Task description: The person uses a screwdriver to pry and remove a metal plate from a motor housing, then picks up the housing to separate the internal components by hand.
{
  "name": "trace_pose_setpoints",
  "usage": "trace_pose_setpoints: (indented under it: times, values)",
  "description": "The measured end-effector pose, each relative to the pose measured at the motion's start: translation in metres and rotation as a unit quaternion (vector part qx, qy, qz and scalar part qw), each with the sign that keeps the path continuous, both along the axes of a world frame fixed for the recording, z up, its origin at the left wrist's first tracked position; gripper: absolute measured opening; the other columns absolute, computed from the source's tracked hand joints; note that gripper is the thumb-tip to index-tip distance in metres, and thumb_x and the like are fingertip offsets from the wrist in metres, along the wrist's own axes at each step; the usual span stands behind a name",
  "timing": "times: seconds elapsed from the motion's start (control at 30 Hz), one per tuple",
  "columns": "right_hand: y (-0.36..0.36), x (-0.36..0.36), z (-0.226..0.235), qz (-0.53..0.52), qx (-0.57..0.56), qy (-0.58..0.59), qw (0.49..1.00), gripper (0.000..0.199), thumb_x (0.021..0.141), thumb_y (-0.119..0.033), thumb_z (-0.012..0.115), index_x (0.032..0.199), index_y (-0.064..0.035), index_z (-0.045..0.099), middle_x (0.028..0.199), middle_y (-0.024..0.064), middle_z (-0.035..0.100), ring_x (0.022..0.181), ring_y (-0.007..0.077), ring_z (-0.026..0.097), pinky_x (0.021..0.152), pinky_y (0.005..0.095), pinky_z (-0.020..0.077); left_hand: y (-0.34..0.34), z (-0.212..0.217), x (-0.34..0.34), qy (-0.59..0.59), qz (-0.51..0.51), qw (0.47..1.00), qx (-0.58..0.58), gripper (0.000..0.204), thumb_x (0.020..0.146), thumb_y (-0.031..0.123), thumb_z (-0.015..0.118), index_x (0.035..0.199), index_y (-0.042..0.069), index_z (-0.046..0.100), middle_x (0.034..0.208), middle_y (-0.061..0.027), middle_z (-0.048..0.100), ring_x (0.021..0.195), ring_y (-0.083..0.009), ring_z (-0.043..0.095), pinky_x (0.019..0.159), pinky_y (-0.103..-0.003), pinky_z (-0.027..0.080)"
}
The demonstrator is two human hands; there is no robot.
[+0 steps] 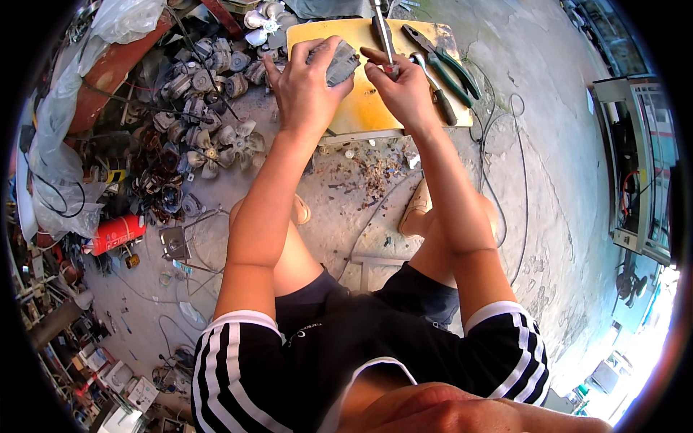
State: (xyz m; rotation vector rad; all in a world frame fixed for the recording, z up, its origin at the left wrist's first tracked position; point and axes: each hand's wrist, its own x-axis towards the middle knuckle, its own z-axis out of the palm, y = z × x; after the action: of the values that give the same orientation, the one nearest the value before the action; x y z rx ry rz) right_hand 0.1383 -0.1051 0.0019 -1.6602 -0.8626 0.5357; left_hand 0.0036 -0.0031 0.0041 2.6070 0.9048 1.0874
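My left hand [310,83] is closed around a grey blocky motor part [342,66], raised over the near left of a yellow board [346,114]. Its fingers and palm hide part of the block. To the right, my right hand [404,90] grips a screwdriver [385,36] whose long metal shaft points away from me. A bit of red shows at my fingers; the rest of its handle is covered. The shaft and the block are apart. Beside my right hand, pliers with green handles [451,68] and a black-handled tool [443,105] lie on the board.
Left of the board, several small motors [206,79] and fan blades [242,144] are heaped on the floor. Debris [372,173] is scattered before the board. A cable [482,169] loops along the right. A red cylinder [119,234] lies at left; a metal-framed cabinet [635,166] stands at right.
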Motion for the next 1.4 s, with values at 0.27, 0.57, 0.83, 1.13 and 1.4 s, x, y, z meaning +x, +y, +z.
trace_pose_setpoints:
  times: [0.27,0.57,0.83,1.13,1.4]
  values:
    - [0.003,-0.006,0.011,-0.038,0.05,-0.08,0.995,0.022,0.09,-0.015,0.07,0.109,-0.0045,0.076,0.085,0.0034,0.066,0.075,0.0125,0.058,0.067,0.0272,0.0459,0.002,-0.001,0.002,0.013,0.002,1.0,-0.001,0.06,0.072,0.033,0.085,0.129,0.024,0.066,0.119,0.0,0.062,0.106,-0.0234,0.066,0.114,-0.07,0.022]
    - [0.001,-0.008,0.011,-0.059,0.051,-0.041,0.996,0.02,0.09,-0.011,0.066,0.106,-0.0055,0.077,0.083,0.0005,0.06,0.071,0.0089,0.052,0.066,0.0251,0.0439,0.001,-0.002,0.005,0.015,0.01,1.0,-0.006,0.057,0.072,0.033,0.084,0.127,0.026,0.068,0.117,0.0012,0.063,0.108,-0.0224,0.064,0.113,-0.071,0.024]
    - [-0.007,-0.007,0.006,-0.046,0.002,-0.036,0.998,0.026,0.087,-0.008,0.063,0.108,-0.009,0.078,0.101,0.014,0.067,0.081,0.0213,0.065,0.075,0.031,0.052,0.0,-0.005,0.007,0.006,0.006,1.0,0.006,0.058,0.07,0.032,0.085,0.126,0.025,0.069,0.115,0.0016,0.065,0.107,-0.0211,0.065,0.112,-0.069,0.026]
    - [-0.01,-0.006,-0.001,-0.041,-0.002,0.018,0.999,0.023,0.092,-0.012,0.064,0.11,-0.0048,0.076,0.092,0.0088,0.067,0.073,0.0106,0.06,0.067,0.0258,0.0482,-0.001,-0.005,0.007,0.011,0.01,1.0,0.012,0.06,0.069,0.032,0.085,0.127,0.025,0.068,0.114,0.0018,0.064,0.106,-0.021,0.065,0.112,-0.068,0.029]
    - [0.003,-0.007,-0.003,-0.063,0.05,-0.117,0.99,0.022,0.094,-0.022,0.069,0.106,-0.005,0.076,0.097,0.0122,0.068,0.072,0.0182,0.063,0.07,0.0308,0.0507,-0.001,-0.005,0.007,0.009,0.009,1.0,0.01,0.06,0.07,0.031,0.086,0.127,0.026,0.068,0.115,0.0014,0.064,0.107,-0.0206,0.065,0.112,-0.068,0.029]
